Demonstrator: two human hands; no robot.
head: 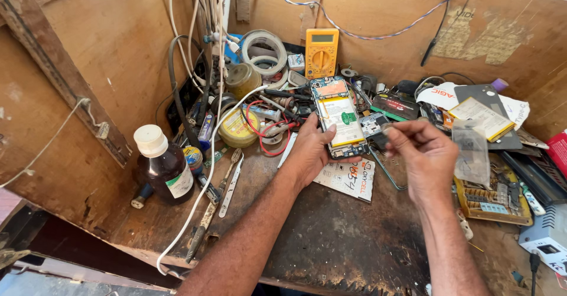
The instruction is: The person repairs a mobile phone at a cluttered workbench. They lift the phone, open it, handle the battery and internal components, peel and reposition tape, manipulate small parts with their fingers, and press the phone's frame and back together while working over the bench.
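My left hand (310,151) grips an opened smartphone (336,116) with its back cover off, so the white battery and circuit board show. The thumb lies along the phone's left edge. My right hand (422,151) is just right of the phone, with fingertips pinched on a small part (385,129) that is too small to identify. A clear plastic bag (471,148) sits beside the right hand.
A cluttered wooden bench holds a yellow multimeter (322,52), a tape roll (264,51), a brown bottle with a white cap (165,166), red and white wires (266,127), tweezers (232,184), a paper slip (348,178), a yellow screwdriver-bit case (493,198) and another phone (484,116).
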